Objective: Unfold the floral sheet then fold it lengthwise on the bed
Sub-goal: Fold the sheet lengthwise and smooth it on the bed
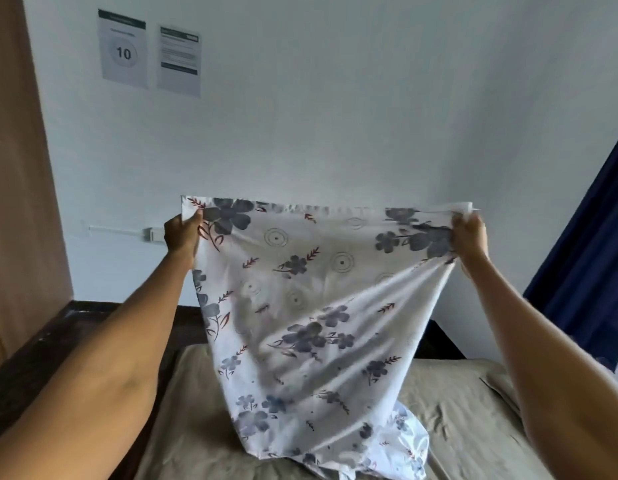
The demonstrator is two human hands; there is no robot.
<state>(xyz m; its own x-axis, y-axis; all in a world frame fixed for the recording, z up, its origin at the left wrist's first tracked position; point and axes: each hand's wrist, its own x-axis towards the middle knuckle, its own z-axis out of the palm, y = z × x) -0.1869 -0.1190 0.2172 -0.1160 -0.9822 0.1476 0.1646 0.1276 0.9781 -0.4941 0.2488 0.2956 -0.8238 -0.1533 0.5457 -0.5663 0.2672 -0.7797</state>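
the floral sheet (300, 306) hangs in the air in front of the person, held up by its top edge, which runs level from 9 o'clock to 3 o'clock between the two hands. the left hand (181, 235) pinches the left top corner, fingers curled round the hem; the right hand (470, 237) grips the right top corner with a bunch of cloth gathered in its fist. both hands hold at about the same height and are well apart, so neither is plainly nearer to the cloth's middle.

from the grip the sheet falls straight toward 6 o'clock, narrowing as it goes, and its lower end lies crumpled on the bed (473, 420), whose tan cover shows below. so the long axis at present seems to run down from the hands, and part of the cloth looks not yet opened out at the bottom.

judging by this, the coming move turns on spreading that hanging length flat over the bed, toward 12 o'clock.

around: a white wall behind, two paper notices (150, 51) at 11 o'clock, a wooden panel (20, 202) at 9 o'clock, a dark blue curtain (587, 254) at 3 o'clock. the curtain stands near the right arm and could brush it.
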